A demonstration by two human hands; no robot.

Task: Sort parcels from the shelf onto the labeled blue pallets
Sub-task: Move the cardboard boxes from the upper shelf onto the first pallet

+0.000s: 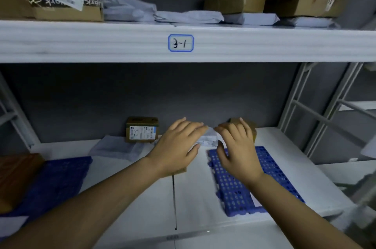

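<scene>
Lower shelf, bay 3-1. Left hand (179, 145) and right hand (236, 147), fingers spread, grip wide and holding nothing, hover over a crumpled white plastic mailer parcel (207, 138) beyond the perforated blue plastic pallet (240, 187), apparently about to gather it. Small labelled brown cardboard box (142, 129) waits behind.

My two bare forearms enter from the lower corners of the head view, no sleeves, watch, rings or gloves on them. My left hand (179, 147) and right hand (238, 147) show short, unpainted nails; motion blur softens the fingertips.
</scene>
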